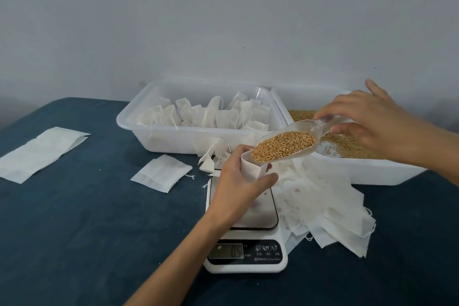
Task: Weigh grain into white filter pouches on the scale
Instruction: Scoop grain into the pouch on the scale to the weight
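My left hand (pixel 238 182) grips a white filter pouch (pixel 252 167) with its mouth held open, above the platform of the white digital scale (pixel 263 213). My right hand (pixel 367 119) pinches the handle of a clear plastic scoop (pixel 298 129). The scoop is full of golden grain (pixel 283 145), and its front lip sits over the pouch mouth. The scale's display (pixel 226 251) shows digits. More grain lies in the white tray (pixel 360 169) on the right.
A white tray (pixel 154 136) at the back centre holds several filled pouches. Empty pouches lie heaped (pixel 330 206) right of the scale; one flat pouch (pixel 161 172) and a long stack (pixel 42 154) lie to the left on the dark blue table (pixel 87 231).
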`<action>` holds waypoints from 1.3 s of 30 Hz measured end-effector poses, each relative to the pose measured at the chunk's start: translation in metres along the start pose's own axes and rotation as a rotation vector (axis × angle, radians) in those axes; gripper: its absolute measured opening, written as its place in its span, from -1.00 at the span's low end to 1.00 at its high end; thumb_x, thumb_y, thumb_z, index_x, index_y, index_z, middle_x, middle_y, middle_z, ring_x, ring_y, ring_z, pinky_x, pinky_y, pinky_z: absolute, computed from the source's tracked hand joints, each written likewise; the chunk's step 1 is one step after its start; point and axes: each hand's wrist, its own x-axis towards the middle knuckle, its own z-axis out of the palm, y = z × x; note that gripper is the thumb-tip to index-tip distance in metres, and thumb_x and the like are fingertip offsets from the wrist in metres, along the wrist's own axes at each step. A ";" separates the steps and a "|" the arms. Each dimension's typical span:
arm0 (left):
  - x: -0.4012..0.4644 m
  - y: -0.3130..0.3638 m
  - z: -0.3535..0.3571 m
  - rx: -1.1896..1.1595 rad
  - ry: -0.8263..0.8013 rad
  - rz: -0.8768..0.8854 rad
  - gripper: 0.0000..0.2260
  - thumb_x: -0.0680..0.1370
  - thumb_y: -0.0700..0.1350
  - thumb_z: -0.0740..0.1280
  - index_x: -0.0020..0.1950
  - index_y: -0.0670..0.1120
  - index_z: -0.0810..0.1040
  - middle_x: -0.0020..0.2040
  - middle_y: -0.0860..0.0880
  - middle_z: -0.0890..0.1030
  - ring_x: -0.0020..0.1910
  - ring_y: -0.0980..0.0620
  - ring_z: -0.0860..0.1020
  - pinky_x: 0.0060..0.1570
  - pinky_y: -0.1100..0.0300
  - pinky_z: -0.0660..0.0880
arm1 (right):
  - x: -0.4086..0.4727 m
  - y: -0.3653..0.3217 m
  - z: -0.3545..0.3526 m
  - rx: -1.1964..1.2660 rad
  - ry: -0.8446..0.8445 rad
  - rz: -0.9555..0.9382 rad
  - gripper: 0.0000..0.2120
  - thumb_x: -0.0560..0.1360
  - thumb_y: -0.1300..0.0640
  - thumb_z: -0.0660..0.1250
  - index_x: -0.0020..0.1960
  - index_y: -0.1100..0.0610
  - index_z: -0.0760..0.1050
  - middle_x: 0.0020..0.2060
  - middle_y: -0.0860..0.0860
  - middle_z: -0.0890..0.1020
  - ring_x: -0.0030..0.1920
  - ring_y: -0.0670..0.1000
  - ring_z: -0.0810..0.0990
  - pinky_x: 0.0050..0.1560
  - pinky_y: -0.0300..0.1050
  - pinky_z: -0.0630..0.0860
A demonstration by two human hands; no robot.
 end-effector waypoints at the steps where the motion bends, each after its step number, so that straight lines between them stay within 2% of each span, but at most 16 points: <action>1: 0.000 0.000 0.000 -0.002 0.002 0.000 -0.60 0.43 -0.14 0.57 0.20 -0.03 0.53 0.05 -0.04 0.72 0.08 -0.02 0.69 -0.01 0.16 0.64 | 0.000 0.000 0.000 -0.003 -0.002 0.001 -0.73 0.56 0.17 0.38 0.24 -0.05 0.59 0.04 -0.11 0.61 0.27 0.08 0.51 0.55 0.21 -0.15; 8: 0.000 0.001 0.001 -0.002 0.004 -0.013 -0.60 0.45 -0.16 0.57 0.21 -0.04 0.52 0.09 -0.08 0.70 0.09 -0.10 0.68 0.12 -0.10 0.65 | 0.000 0.001 0.000 -0.017 -0.005 -0.003 -0.72 0.57 0.17 0.38 0.24 -0.06 0.58 0.03 -0.12 0.61 0.26 0.06 0.51 0.55 0.20 -0.16; 12: -0.001 0.003 0.003 -0.018 0.015 -0.012 -0.58 0.39 -0.10 0.55 0.20 -0.06 0.52 0.06 -0.11 0.70 0.08 -0.16 0.67 0.07 -0.07 0.65 | -0.001 0.000 0.000 -0.016 -0.008 -0.001 -0.72 0.57 0.17 0.38 0.24 -0.06 0.58 0.02 -0.12 0.61 0.25 0.05 0.50 0.55 0.18 -0.17; 16: -0.001 0.002 0.003 -0.028 0.024 -0.015 -0.61 0.43 -0.18 0.57 0.19 -0.09 0.51 0.05 -0.15 0.70 0.05 -0.21 0.67 0.01 -0.04 0.64 | -0.001 0.000 0.000 -0.014 -0.017 -0.002 -0.71 0.57 0.16 0.37 0.25 -0.07 0.58 0.04 -0.11 0.61 0.26 0.06 0.50 0.55 0.19 -0.17; 18: -0.001 0.001 0.003 -0.014 0.024 -0.016 -0.64 0.47 -0.24 0.56 0.18 -0.07 0.51 0.04 -0.13 0.70 0.04 -0.20 0.67 0.00 -0.03 0.64 | -0.002 0.001 0.000 -0.012 -0.017 0.000 -0.72 0.57 0.16 0.37 0.25 -0.07 0.58 0.04 -0.10 0.61 0.26 0.06 0.50 0.55 0.18 -0.18; 20: -0.001 0.001 0.003 -0.009 0.022 -0.016 -0.63 0.48 -0.24 0.56 0.19 -0.06 0.52 0.04 -0.11 0.71 0.03 -0.16 0.67 -0.05 0.07 0.64 | -0.002 0.000 0.000 -0.016 -0.017 0.000 -0.72 0.57 0.16 0.37 0.24 -0.07 0.58 0.03 -0.10 0.61 0.26 0.06 0.50 0.55 0.17 -0.18; 22: -0.002 0.002 0.003 -0.017 0.021 -0.018 -0.61 0.45 -0.21 0.57 0.20 -0.05 0.52 0.04 -0.11 0.71 0.03 -0.15 0.68 -0.07 0.15 0.65 | -0.001 0.000 0.000 -0.017 -0.016 0.001 -0.72 0.57 0.16 0.37 0.24 -0.07 0.58 0.03 -0.11 0.61 0.26 0.06 0.50 0.55 0.16 -0.19; 25: -0.002 0.002 0.002 -0.009 0.015 -0.017 -0.57 0.42 -0.15 0.57 0.22 -0.01 0.51 0.06 -0.08 0.72 0.02 -0.12 0.69 -0.05 0.14 0.66 | -0.001 -0.001 0.000 -0.023 -0.023 0.006 -0.72 0.58 0.16 0.36 0.26 -0.07 0.57 0.04 -0.11 0.61 0.27 0.05 0.49 0.56 0.16 -0.20; 29: -0.001 0.001 0.002 0.037 0.020 -0.009 -0.54 0.37 -0.06 0.57 0.22 0.10 0.51 0.16 -0.04 0.69 0.14 -0.12 0.65 0.11 -0.01 0.65 | -0.001 -0.003 0.000 -0.018 -0.028 0.005 -0.72 0.58 0.16 0.35 0.26 -0.07 0.56 0.05 -0.11 0.60 0.28 0.04 0.48 0.56 0.15 -0.21; 32: 0.000 0.001 0.001 0.065 0.029 -0.006 -0.52 0.35 -0.01 0.58 0.22 0.16 0.52 0.19 0.04 0.68 0.20 -0.06 0.62 0.24 -0.05 0.58 | 0.000 -0.004 0.000 -0.021 -0.026 -0.002 -0.72 0.58 0.16 0.35 0.26 -0.07 0.56 0.06 -0.11 0.60 0.28 0.04 0.48 0.56 0.14 -0.21; 35: 0.000 0.002 0.000 0.078 0.036 0.005 -0.51 0.35 0.01 0.59 0.23 0.16 0.52 0.19 0.09 0.67 0.23 0.02 0.61 0.31 -0.03 0.53 | 0.001 -0.004 0.000 -0.026 -0.018 -0.010 -0.72 0.57 0.16 0.37 0.24 -0.08 0.57 0.04 -0.11 0.60 0.26 0.05 0.49 0.56 0.16 -0.21; 39: 0.000 0.003 -0.001 0.070 0.043 0.008 -0.51 0.36 -0.03 0.59 0.23 0.13 0.53 0.20 0.06 0.68 0.24 -0.01 0.61 0.35 -0.11 0.50 | 0.002 -0.004 0.001 -0.032 -0.003 -0.024 -0.73 0.56 0.16 0.39 0.23 -0.08 0.58 0.02 -0.12 0.60 0.25 0.06 0.51 0.56 0.18 -0.19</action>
